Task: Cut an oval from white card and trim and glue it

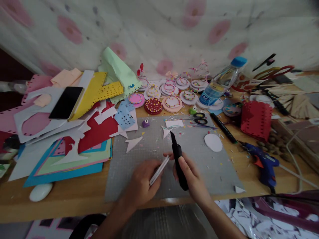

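Observation:
My left hand is closed around a thin white disc, seen nearly edge-on above the front of the grey cutting mat. In my right hand is a black utility knife, its dark blade pointing up and away from me. The blade stands apart from the disc, though my hands are close together. Beyond them on the mat lie a white paper oval, a pointed white paper scrap and a small white strip.
Paper sheets and a phone fill the left side. Several decorated paper hats stand at the back beside a water bottle. Scissors, a black marker and a blue glue gun with its cord lie to the right.

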A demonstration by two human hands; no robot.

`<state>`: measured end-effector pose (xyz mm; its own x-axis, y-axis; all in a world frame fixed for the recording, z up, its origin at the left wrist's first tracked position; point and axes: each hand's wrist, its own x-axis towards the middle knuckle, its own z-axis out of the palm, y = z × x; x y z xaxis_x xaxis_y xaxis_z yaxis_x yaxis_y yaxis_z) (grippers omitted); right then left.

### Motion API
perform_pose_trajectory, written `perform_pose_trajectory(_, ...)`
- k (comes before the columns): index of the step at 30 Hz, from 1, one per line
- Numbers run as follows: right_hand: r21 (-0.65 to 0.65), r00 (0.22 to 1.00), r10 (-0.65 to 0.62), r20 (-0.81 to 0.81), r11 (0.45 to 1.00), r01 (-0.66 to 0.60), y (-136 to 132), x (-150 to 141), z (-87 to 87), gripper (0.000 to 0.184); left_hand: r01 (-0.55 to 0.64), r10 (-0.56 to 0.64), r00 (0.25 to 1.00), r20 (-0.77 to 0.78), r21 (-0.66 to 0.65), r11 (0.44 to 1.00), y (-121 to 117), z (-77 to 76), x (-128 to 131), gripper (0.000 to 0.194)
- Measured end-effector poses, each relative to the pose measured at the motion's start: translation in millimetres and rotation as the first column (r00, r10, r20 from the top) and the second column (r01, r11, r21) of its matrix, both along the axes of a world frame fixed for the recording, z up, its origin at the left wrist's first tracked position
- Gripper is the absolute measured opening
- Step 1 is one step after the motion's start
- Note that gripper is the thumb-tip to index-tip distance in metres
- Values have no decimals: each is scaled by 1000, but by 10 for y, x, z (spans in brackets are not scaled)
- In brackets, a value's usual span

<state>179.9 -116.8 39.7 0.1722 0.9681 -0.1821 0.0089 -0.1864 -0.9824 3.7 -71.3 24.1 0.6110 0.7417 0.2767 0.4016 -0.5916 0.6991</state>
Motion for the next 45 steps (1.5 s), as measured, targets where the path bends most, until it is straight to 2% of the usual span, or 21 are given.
perform_pose_trajectory(3, 46, 999, 15, -44, 999, -13, 46, -17, 3, 43, -70, 70, 994, -89, -6, 998, 49, 40, 32, 12)
perform_pose_trajectory(5, 85, 997, 79, 1, 993, -78, 77, 9, 13, 40, -90, 89, 981, -172, 2, 996, 79, 81, 37, 12)
perform_pose_trajectory(7, 158, 985, 121, 122, 978, -140, 99, 49, 18, 35, -78, 75, 971, -228, -4, 997, 96, 114, 37, 13)
perform_pose_trajectory(9, 250, 951, 84, 299, 955, -163, 92, 95, 11, 28, -43, 42, 967, -253, 5, 999, 98, 124, 35, 13)
perform_pose_trajectory(11, 288, 880, 39, 474, 937, -197, 42, 149, 3, 22, -25, 44, 962, -269, 73, 997, 93, 114, 34, 17)
perform_pose_trajectory(14, 188, 715, 118, 689, 924, -333, -98, 235, 27, 19, -62, 132, 955, -266, 255, 965, 93, 95, 36, 23)
perform_pose_trajectory(16, 118, 593, 172, 786, 901, -418, -199, 281, 78, 18, -87, 185, 946, -265, 344, 935, 101, 96, 42, 22)
perform_pose_trajectory(19, 100, 456, 149, 878, 873, -478, -299, 318, 172, 20, -80, 202, 936, -287, 386, 919, 112, 114, 62, 19)
perform_pose_trajectory(22, 108, 375, 93, 922, 870, -481, -316, 358, 207, 22, -58, 190, 939, -287, 411, 910, 111, 128, 86, 18)
perform_pose_trajectory(24, 116, 345, 55, 937, 883, -455, -287, 422, 170, 25, -48, 186, 940, -287, 429, 902, 99, 123, 95, 19)
perform_pose_trajectory(28, 111, 238, -34, 971, 942, -318, -198, 611, 39, 29, -50, 197, 939, -280, 458, 888, 59, 85, 81, 28)
perform_pose_trajectory(29, 107, 229, -40, 973, 951, -291, -187, 643, 27, 29, -56, 202, 939, -277, 458, 887, 50, 74, 74, 29)
perform_pose_trajectory(31, 95, 285, -7, 958, 950, -297, -193, 655, 51, 27, -65, 211, 936, -282, 449, 891, 37, 57, 63, 30)
perform_pose_trajectory(33, 87, 383, 68, 921, 924, -372, -225, 601, 127, 25, -65, 210, 934, -290, 440, 896, 32, 49, 56, 27)
perform_pose_trajectory(35, 80, 418, 129, 900, 891, -447, -258, 518, 218, 25, -64, 206, 937, -283, 440, 896, 32, 48, 52, 24)
perform_pose_trajectory(37, 61, 402, 161, 901, 872, -485, -271, 449, 283, 25, -62, 199, 942, -271, 443, 894, 34, 49, 50, 21)
perform_pose_trajectory(40, 45, 369, 158, 916, 874, -484, -262, 396, 313, 27, -59, 191, 948, -254, 448, 892, 44, 50, 58, 22)
perform_pose_trajectory(45, 83, 333, 76, 940, 895, -438, -207, 427, 228, 31, -69, 190, 953, -234, 446, 892, 81, 53, 86, 25)
